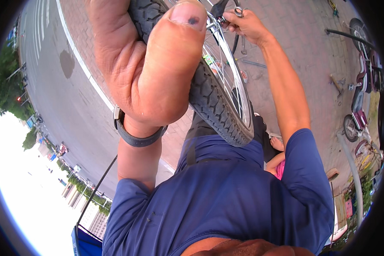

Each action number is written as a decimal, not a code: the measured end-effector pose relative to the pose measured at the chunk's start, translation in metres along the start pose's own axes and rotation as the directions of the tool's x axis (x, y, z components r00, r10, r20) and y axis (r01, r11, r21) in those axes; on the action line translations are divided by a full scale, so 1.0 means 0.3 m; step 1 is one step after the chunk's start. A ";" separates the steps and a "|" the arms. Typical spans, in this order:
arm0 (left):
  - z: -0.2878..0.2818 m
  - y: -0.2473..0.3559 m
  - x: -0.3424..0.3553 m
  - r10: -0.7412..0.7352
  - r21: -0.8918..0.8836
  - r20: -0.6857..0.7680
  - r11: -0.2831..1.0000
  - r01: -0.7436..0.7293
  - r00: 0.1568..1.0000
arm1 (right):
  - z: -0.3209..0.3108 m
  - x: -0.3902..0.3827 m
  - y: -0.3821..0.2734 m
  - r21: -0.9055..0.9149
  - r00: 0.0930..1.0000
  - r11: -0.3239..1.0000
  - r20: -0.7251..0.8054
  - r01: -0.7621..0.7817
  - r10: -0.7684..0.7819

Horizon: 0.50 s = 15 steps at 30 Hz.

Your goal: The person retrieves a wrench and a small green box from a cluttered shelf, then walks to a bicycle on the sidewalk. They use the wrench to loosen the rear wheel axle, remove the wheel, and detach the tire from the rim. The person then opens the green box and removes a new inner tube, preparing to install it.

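My left hand [158, 72] looms large and close, thumb stretched out and pointing up, set apart from the fingers, which run out past the upper edge. Nothing shows in its grasp. Behind it stands a bicycle wheel with a knobbly black tyre [217, 109] and silver rim and spokes, partly covered by the thumb. At the wheel's hub, my right hand [248, 26] is closed round a metal wrench [239, 12]; the ring end shows above the fingers. The fingertips are beside the axle, and exact contact is hard to make out.
Brick paving [294, 25] surrounds the wheel, with loose tools [338, 84] lying on it at right. A maroon scooter [359, 100] and a grey metal post [352, 166] stand farther right. Another person's hand [277, 144] shows beyond my right side. A road [68, 102] runs along the left.
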State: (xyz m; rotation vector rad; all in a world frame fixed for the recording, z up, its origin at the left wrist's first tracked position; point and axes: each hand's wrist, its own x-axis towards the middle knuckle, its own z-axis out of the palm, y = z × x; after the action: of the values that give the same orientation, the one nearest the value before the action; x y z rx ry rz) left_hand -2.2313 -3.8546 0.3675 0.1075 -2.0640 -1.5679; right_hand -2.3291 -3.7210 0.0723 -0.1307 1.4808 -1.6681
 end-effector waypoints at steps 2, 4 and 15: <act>-0.009 -0.001 -0.003 0.003 0.007 -0.006 1.000 -0.003 1.000 | 0.025 -0.046 -0.013 0.013 0.996 0.996 0.008 0.087 -0.087; -0.011 -0.008 -0.008 0.007 0.004 -0.009 1.000 -0.007 1.000 | 0.014 -0.059 -0.039 0.035 0.998 0.998 0.046 0.047 -0.048; -0.019 -0.031 0.000 0.083 0.046 0.026 0.995 -0.084 0.996 | 0.021 -0.073 -0.059 0.077 0.999 0.996 -0.001 -0.044 0.044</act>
State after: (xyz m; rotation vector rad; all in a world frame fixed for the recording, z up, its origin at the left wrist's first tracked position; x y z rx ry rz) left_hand -2.2311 -3.8625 0.3602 0.0187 -2.0973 -1.4775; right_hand -2.3213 -3.7132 0.0991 -0.0537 1.4093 -1.6878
